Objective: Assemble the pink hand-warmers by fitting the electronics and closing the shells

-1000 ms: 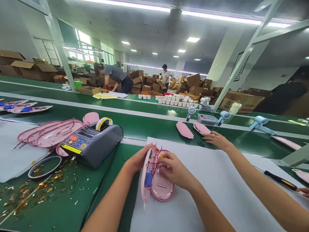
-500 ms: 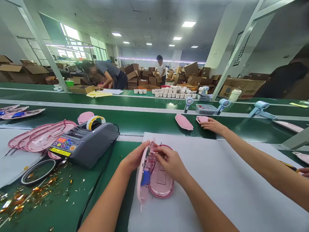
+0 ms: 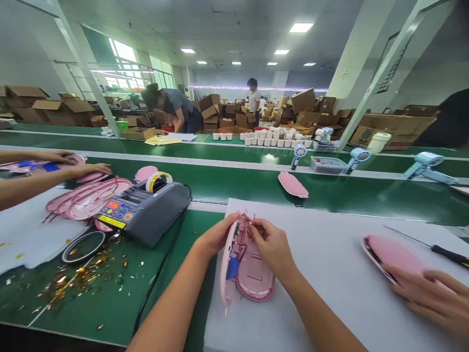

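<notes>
My left hand (image 3: pixel 216 238) grips the upper end of a pink shell half (image 3: pixel 226 274), which is tilted on its edge with a circuit board and a blue part (image 3: pixel 233 268) inside. Beside it, a second pink half (image 3: pixel 256 278) lies open side up on the white sheet (image 3: pixel 315 303). Thin wires run between the two halves. My right hand (image 3: pixel 273 244) is closed in a pinch over the top of the second half, at the wires; what its fingertips hold is too small to name.
A grey tape dispenser (image 3: pixel 146 215) stands left, near stacked pink shells (image 3: pixel 88 200) and a black ring (image 3: pixel 83 247). Another person's hand (image 3: pixel 432 298) touches a pink shell (image 3: pixel 395 254) at right, near a screwdriver (image 3: pixel 445 252). Other hands (image 3: pixel 86 171) reach in at far left.
The view has shifted slightly left. The neighbour's hand at right has come back from the belt and a pink shell there is gone. Another person's hands have appeared at far left.
</notes>
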Tool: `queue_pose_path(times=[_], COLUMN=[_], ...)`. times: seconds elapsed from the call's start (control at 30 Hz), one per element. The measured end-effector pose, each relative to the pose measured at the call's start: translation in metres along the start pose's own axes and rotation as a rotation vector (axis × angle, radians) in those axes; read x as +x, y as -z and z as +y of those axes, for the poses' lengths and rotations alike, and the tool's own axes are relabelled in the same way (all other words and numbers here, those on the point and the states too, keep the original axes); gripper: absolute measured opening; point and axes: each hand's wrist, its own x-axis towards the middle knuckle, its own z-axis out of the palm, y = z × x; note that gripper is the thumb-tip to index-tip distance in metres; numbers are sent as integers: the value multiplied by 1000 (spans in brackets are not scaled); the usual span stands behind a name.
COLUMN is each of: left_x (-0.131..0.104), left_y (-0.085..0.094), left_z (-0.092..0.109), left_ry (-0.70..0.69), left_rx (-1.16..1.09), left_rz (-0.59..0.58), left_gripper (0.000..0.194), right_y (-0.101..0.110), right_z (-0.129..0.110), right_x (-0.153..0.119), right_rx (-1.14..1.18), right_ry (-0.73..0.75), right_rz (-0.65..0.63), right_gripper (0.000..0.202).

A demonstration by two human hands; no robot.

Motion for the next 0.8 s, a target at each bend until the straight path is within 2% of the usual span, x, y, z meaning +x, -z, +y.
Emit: queue_pose_path(times=[0.17,0.3,0.53,0.8], left_x=[1,2,1,0], left_y=[0,1,0,-7], left_z=[-2,-3,-2,2], left_ry=[3,18,25,22], left_rx=[0,5,40,60], left_rz=[-5,-1,10,-1], left_gripper=[35,37,41,38], right_y=[-2,-1,6,9], right_z=[4,3,-5,-5], right_x=[1,1,1,3], right_rx=[-178,-214,-58,-24], right_ry=[102,128,-69,-128], right_rz=[16,-18,-150,-233], right_gripper=[27,30,30,22])
